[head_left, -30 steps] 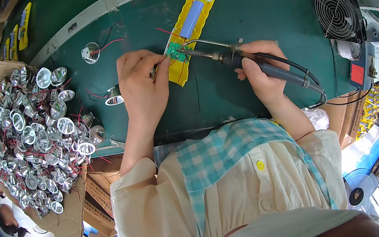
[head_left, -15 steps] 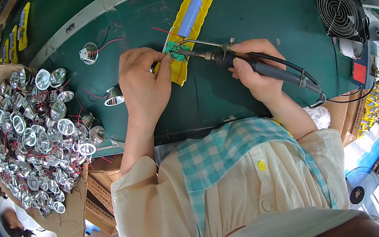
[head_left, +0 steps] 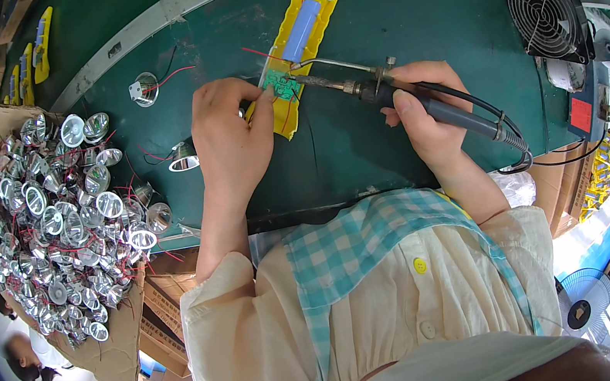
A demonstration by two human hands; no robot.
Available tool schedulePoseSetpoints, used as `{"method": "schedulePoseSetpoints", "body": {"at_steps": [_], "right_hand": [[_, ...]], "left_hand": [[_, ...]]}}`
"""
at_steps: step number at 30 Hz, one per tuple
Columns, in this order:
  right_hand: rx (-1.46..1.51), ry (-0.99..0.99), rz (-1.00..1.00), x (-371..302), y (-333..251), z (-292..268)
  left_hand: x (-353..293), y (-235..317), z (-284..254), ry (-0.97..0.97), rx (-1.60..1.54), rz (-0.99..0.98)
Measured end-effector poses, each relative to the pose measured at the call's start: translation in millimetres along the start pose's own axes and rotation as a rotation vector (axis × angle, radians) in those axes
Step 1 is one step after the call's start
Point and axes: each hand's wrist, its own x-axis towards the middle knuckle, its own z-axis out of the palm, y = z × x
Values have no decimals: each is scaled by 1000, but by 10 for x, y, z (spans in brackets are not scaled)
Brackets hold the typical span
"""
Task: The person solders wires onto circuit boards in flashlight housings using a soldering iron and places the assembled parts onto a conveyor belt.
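My right hand (head_left: pixel 430 107) is wrapped round a dark soldering iron (head_left: pixel 417 103) with a thin bent metal tube fixed alongside its tip. The iron's tip is at the right edge of a small green circuit board (head_left: pixel 279 86); whether it touches cannot be made out. My left hand (head_left: pixel 234 126) pinches the board's left edge between thumb and fingers. Under the board lies a yellow plastic housing (head_left: pixel 329 9), tilted on the table, with a purple cylindrical battery (head_left: pixel 302 31) in its upper part. Red and black wires stick out around them. A bit of shiny metal shows beneath my left fingers.
Two reflector cups with wires, one (head_left: pixel 145 89) farther off and one (head_left: pixel 183 158) by my left wrist, lie on the green table (head_left: pixel 405 13). A cardboard box (head_left: pixel 121 349) heaped with silver reflectors stands left. At right are a black fan (head_left: pixel 546 18) and the iron's cable.
My right hand and the soldering iron have shifted slightly right, drawing the tip back from the middle of the board. My left hand keeps its pinch on the board.
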Motion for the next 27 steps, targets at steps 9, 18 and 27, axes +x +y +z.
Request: {"method": "schedulePoseSetpoints", "body": {"at_steps": [9,18,27], "right_hand": [[146,102,-90,34,-91,-194],[273,196,-213,61,-117,-326],[203,222,-255,126,-114,-437]], "left_hand": [[101,128,43,-100,383,107],[2066,335,469,-123,514,-185],[2614,-971,-438,176,709,-316]]}}
